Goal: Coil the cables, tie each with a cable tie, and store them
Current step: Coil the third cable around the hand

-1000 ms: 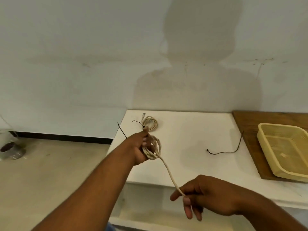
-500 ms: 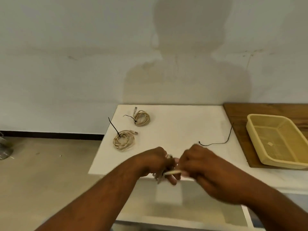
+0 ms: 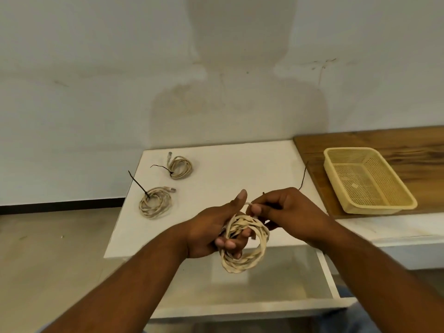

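Observation:
A cream cable coil [image 3: 249,257] hangs over the front edge of the white table [image 3: 230,179]. My left hand [image 3: 216,229] grips its loops, thumb raised. My right hand [image 3: 288,210] pinches the cable's free end at the top of the coil. Two other cream coils lie on the table's left side, each bound with a black cable tie: the near coil [image 3: 155,205] and the far coil [image 3: 180,167]. A loose black cable tie [image 3: 303,176] lies on the table right of my right hand, partly hidden by it.
A yellow mesh basket [image 3: 367,180] sits on a wooden board [image 3: 396,143] at the right. An open white drawer [image 3: 252,292] juts out under my hands. A white wall stands behind the table, and bare floor lies to the left.
My left hand drew back from the far left of the table to the front edge with the coil. My right hand, once pulling the cable taut, now pinches its end against the finished loops.

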